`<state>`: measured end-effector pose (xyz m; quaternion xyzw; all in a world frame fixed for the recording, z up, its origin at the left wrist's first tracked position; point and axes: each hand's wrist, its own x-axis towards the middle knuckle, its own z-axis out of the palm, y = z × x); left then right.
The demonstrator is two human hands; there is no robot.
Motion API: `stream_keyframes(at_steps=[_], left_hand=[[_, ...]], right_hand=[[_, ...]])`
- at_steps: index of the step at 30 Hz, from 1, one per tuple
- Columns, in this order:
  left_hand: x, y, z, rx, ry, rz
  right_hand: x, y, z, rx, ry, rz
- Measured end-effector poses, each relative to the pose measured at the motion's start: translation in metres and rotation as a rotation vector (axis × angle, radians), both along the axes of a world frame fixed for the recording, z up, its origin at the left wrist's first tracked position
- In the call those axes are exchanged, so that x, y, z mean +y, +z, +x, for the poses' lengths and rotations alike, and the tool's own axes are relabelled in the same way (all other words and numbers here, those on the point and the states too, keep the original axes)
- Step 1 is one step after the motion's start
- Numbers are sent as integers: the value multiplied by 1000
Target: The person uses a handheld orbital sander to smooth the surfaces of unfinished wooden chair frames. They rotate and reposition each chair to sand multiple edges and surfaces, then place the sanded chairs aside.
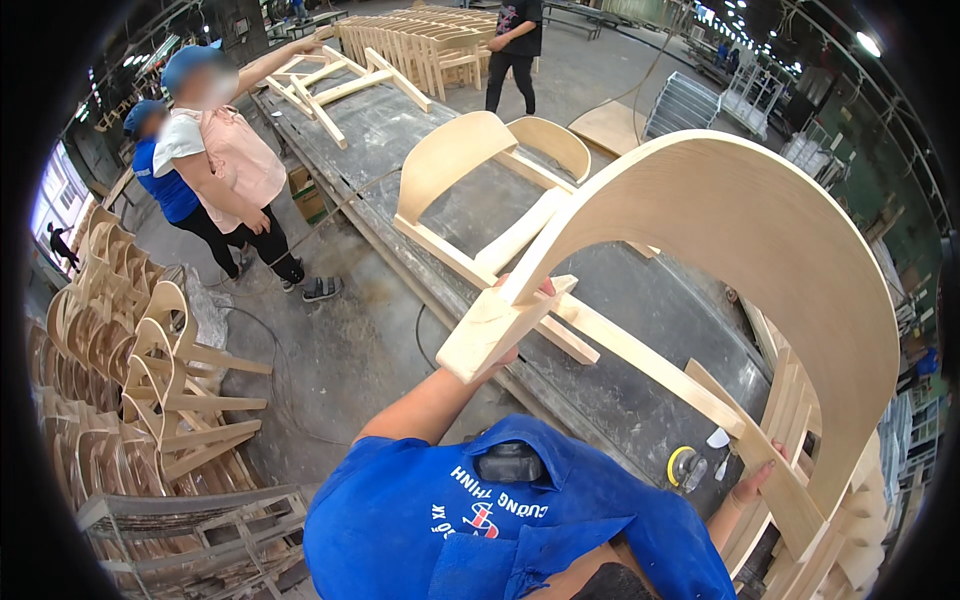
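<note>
A pale wooden chair frame with a broad curved backrest is tilted up in front of me, over the workbench. My left hand is wrapped round the thick block at its left end; that block hides part of the fingers. At the right end my right hand grips the frame near the lower end of the backrest, thumb and fingertips on the wood. Beyond it a second chair frame rests on the dark workbench. A round yellow-rimmed sander lies close to my right hand.
Stacked curved chair parts fill the floor at left. Two people stand left of the bench, one in a pink top reaching toward a frame. Another person in black stands behind. Wooden pieces are piled at right.
</note>
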<state>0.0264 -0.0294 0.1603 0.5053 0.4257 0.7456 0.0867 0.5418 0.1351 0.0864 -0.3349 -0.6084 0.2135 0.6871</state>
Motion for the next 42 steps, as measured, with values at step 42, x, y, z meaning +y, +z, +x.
stream_keyframes(at_steps=[42], left_hand=[[-3,27,10,-310,-285,114]], right_hand=[[3,7,5,-20,-4,-16]])
